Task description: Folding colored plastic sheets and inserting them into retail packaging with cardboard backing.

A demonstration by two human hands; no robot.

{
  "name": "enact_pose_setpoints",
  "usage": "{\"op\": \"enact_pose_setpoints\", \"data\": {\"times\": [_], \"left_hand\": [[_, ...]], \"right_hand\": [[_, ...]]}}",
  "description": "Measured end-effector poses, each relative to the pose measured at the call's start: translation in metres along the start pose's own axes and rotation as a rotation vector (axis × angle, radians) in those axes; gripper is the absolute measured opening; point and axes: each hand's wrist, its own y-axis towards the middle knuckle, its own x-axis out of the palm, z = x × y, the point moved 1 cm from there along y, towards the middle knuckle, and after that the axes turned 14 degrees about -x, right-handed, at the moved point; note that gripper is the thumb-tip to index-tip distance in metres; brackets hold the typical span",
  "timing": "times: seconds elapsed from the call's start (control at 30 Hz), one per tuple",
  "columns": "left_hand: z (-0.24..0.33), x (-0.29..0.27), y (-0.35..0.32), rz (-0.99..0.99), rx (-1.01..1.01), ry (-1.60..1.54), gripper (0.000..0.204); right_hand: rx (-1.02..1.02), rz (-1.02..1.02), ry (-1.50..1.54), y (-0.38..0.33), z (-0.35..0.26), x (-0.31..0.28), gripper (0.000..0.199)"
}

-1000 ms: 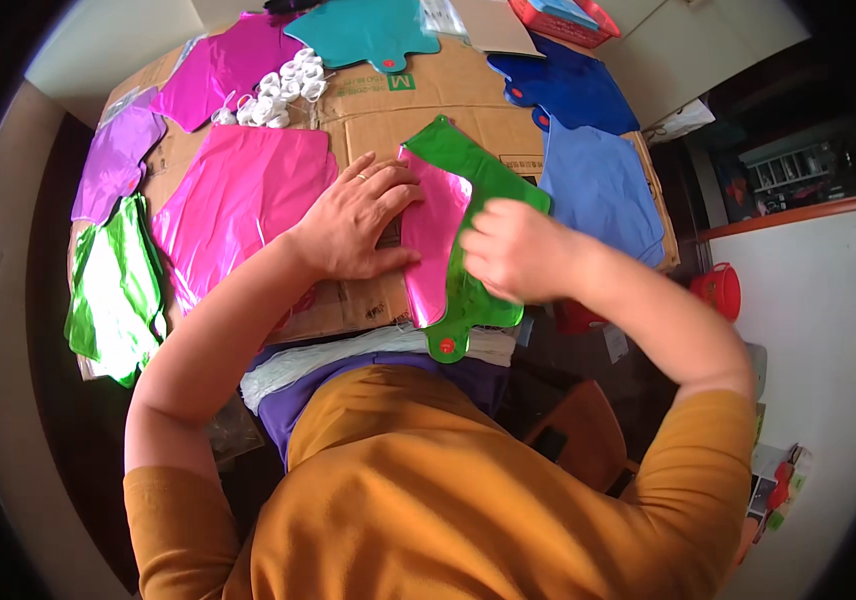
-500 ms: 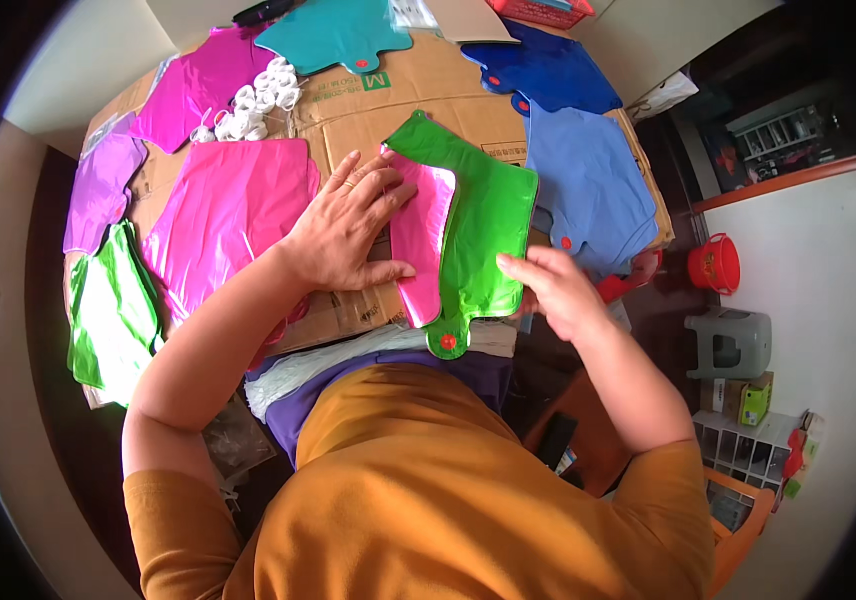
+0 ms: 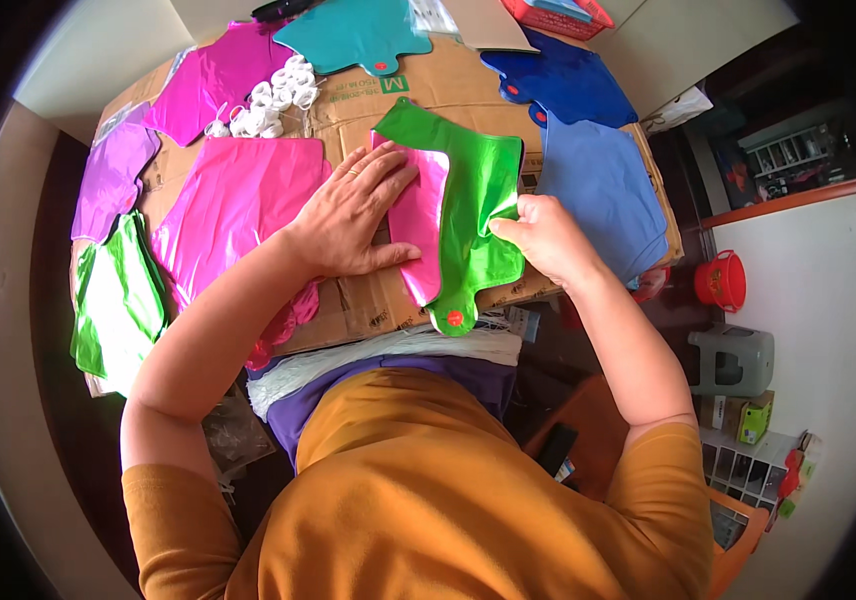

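Note:
A flat green foil balloon (image 3: 478,195) with a round tab at its near end lies on the cardboard (image 3: 348,290) in front of me. On its left part rests a folded pink foil balloon (image 3: 423,215). My left hand (image 3: 348,215) lies over the pink one's left edge, fingers stretched out and thumb apart. My right hand (image 3: 548,240) pinches the right edge of the green balloon between thumb and fingers, and the foil creases there. Left of my left hand is a stack of larger pink foil balloons (image 3: 238,210), partly under my forearm.
Around the cardboard lie purple (image 3: 113,175), magenta (image 3: 218,80), teal (image 3: 358,35), dark blue (image 3: 568,85), light blue (image 3: 603,190) and bright green (image 3: 123,300) foil balloons. White ribbon rolls (image 3: 273,100) sit far left of centre. A red bucket (image 3: 721,281) and grey stool (image 3: 733,360) stand at right.
My right hand has moved up along the green balloon's right edge and now creases the foil. The left hand stays on the pink balloon. The view has shifted slightly.

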Motion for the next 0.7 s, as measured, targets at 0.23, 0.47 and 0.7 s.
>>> {"op": "enact_pose_setpoints", "data": {"times": [0.23, 0.47, 0.7], "left_hand": [[-0.004, 0.002, 0.006, -0.049, -0.040, 0.062, 0.100], [0.001, 0.007, 0.006, -0.125, -0.138, 0.115, 0.114], [0.011, -0.002, 0.011, -0.212, -0.172, 0.188, 0.112]], "right_hand": [[0.017, -0.052, 0.024, 0.002, -0.010, 0.000, 0.018], [0.174, 0.141, 0.216, 0.022, -0.021, -0.015, 0.027], [-0.461, 0.353, -0.777, 0.023, -0.042, 0.014, 0.013]]}}
